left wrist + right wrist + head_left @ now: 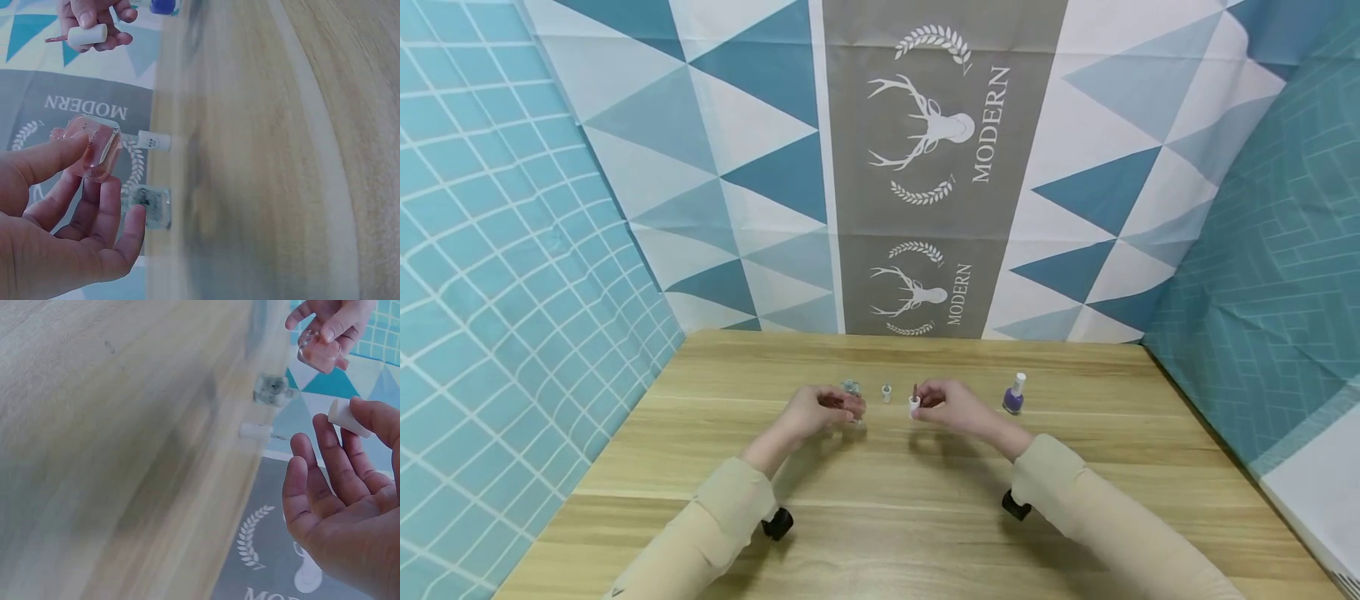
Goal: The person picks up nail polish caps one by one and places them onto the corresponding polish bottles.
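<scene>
In my left hand (822, 407), a small clear bottle of pinkish nail polish (100, 149) is held between thumb and fingers, its neck uncapped. The right hand (953, 407) pinches a white brush cap (347, 419); its reddish-brown brush points up in the head view. Between the hands, a second white brush cap (887, 394) stands on the table with its brush upward. Just behind the left hand is a clear bottle with dark greenish flecks (154, 206), partly hidden by that hand in the head view. Both hands hover apart above the table.
To the right of the right hand, a purple nail polish bottle (1013, 398) with a white cap stands upright on the wooden table (887, 533). A patterned cloth (917, 225) hangs along the table's back edge, with blue tiled-print sheets at both sides.
</scene>
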Tool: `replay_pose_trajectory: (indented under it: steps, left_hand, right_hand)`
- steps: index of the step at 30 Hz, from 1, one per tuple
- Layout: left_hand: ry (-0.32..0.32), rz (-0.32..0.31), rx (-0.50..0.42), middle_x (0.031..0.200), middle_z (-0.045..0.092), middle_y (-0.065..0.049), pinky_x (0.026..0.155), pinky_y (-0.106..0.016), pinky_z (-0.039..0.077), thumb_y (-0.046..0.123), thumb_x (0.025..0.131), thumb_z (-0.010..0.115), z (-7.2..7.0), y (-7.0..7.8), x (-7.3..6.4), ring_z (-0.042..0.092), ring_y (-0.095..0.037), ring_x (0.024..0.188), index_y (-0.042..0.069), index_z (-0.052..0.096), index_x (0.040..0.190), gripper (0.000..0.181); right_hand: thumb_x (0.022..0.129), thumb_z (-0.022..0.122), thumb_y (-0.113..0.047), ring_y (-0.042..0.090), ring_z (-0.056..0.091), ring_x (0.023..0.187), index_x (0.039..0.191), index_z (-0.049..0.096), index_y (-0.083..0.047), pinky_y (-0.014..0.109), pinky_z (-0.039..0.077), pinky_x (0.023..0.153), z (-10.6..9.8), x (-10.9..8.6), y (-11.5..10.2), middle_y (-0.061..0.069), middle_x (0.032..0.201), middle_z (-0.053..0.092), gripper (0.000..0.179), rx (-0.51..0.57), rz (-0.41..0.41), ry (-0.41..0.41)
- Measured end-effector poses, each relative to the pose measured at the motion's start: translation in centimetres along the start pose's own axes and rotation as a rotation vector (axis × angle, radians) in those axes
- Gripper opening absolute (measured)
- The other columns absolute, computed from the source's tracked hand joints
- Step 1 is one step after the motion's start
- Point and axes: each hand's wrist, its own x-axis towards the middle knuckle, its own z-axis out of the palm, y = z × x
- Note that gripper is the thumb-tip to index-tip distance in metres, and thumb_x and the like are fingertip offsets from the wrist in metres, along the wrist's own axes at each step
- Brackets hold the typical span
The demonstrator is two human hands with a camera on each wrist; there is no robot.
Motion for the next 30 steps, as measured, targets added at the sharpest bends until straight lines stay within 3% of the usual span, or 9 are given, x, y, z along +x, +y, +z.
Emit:
replay_pose_trajectory:
  steps: [7,13,20,30]
  left_hand:
    - [0.025,0.028,0.032,0.103,0.066,-0.011,0.077,-0.028,0.052,0.005,0.078,0.074,-0.1,1.1,-0.6,0.061,-0.018,0.091,-0.001,0.065,0.108,0.031]
    - [0.001,0.078,0.009,0.104,0.067,-0.011,0.077,-0.027,0.053,0.007,0.079,0.074,0.2,1.7,-1.3,0.063,-0.018,0.090,0.000,0.067,0.105,0.028]
    - [0.039,0.090,0.023,0.099,0.068,-0.007,0.078,-0.029,0.053,0.009,0.077,0.076,0.6,3.1,-2.4,0.063,-0.016,0.089,0.003,0.067,0.106,0.031]
    - [0.036,0.136,0.049,0.097,0.067,-0.002,0.075,-0.028,0.051,0.014,0.079,0.076,0.5,5.5,-3.7,0.060,-0.015,0.090,0.011,0.069,0.105,0.027]
  right_hand:
    - [0.085,0.070,-0.019,0.015,0.063,0.086,0.099,0.064,-0.005,0.028,0.051,0.071,-1.8,-1.2,-1.1,0.005,0.091,0.068,0.021,-0.013,0.012,0.008]
    - [0.086,0.069,-0.024,0.019,0.064,0.092,0.106,0.064,-0.005,0.031,0.052,0.073,-3.2,-2.3,-1.5,0.006,0.096,0.069,0.028,-0.025,-0.004,0.013]
    - [0.086,0.069,-0.019,0.023,0.064,0.091,0.109,0.062,0.002,0.028,0.052,0.069,-5.4,-3.4,-2.1,0.012,0.097,0.069,0.032,-0.030,-0.066,0.076]
    - [0.087,0.068,-0.022,0.021,0.064,0.089,0.111,0.062,-0.002,0.028,0.051,0.071,-8.4,-5.2,-3.9,0.010,0.097,0.068,0.031,-0.024,-0.035,0.161]
